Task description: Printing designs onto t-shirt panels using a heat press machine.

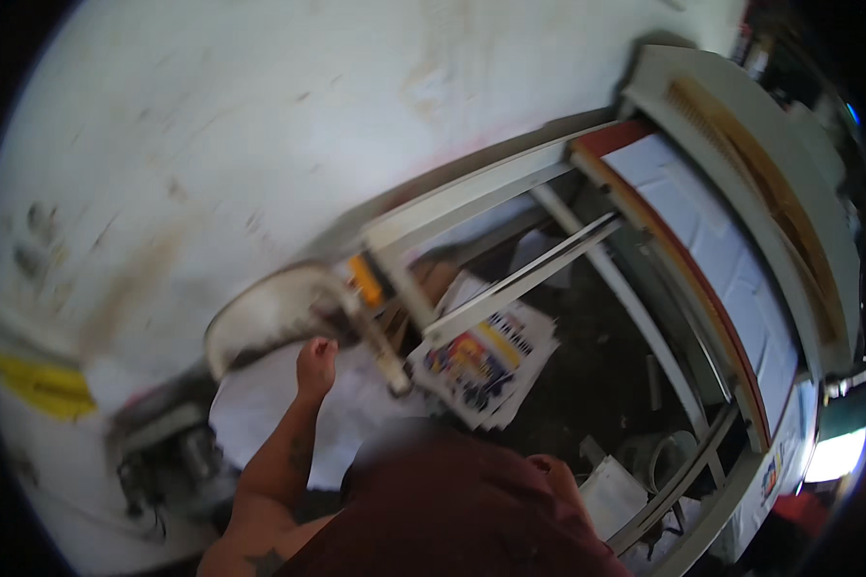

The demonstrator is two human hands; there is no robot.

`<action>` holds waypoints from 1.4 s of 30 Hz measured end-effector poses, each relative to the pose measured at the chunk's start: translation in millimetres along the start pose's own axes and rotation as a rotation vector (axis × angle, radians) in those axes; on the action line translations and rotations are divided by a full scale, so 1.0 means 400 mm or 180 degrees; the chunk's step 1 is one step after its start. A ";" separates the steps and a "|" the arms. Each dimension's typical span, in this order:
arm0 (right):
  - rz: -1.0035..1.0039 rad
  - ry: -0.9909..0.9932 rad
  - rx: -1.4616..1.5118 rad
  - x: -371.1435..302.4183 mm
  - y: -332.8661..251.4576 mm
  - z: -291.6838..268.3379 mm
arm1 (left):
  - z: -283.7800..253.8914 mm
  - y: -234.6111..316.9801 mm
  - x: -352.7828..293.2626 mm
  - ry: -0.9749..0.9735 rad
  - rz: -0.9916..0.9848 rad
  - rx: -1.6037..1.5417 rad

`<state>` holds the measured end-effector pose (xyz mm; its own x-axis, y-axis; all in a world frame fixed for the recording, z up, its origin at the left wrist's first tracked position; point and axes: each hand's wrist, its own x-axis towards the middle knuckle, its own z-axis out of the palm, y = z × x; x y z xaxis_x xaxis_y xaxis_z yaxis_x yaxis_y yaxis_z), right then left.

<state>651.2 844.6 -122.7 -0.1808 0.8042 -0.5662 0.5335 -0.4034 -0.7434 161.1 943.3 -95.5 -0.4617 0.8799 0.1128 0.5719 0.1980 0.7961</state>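
Note:
My left hand [317, 366] is raised at the end of a bent forearm, its fingers curled into a fist with nothing showing in them. Behind and below it lies a large white sheet [260, 423], spread in front of the curved back of a worn whitish chair [269, 310]. Low beside my dark red shirt is my right hand [554, 473], partly covered by my body. Its fingers look bent, but the view does not show whether they hold anything. Nearest to that hand stands a white boxy thing [614, 495].
A pale metal frame [520, 279] stands ahead, with a stack of colourfully printed sheets [486, 365] under its bar. To the right runs a long red-edged board [702, 279] covered with white sheets. A dark machine [168, 471] sits at lower left against the stained wall [212, 125].

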 end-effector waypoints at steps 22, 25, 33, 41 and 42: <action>0.0424 0.1629 0.0014 -0.300 0.014 0.110 | 0.320 -0.164 0.274 -0.0125 -0.1790 -0.1790; 0.0115 0.2120 0.0122 -0.235 -0.033 0.054 | 0.341 -0.064 0.281 -0.0075 -0.1879 -0.1317; 0.0252 0.3388 -0.0784 -0.077 -0.183 -0.061 | 0.333 -0.006 0.288 -0.0085 -0.2923 -0.1713; 0.0705 0.2169 -0.1598 -0.075 -0.198 -0.007 | 0.251 -0.098 0.353 -0.0092 -0.2656 -0.2129; 0.0608 0.1993 -0.1464 -0.067 -0.206 0.003 | 0.229 -0.132 0.365 0.0192 -0.2475 -0.2305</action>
<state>611.1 855.7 -46.4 0.3727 0.8901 -0.2624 0.8204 -0.4482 -0.3550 125.9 1100.8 -175.5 -0.5707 0.5954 -0.5655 -0.4253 0.3748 0.8238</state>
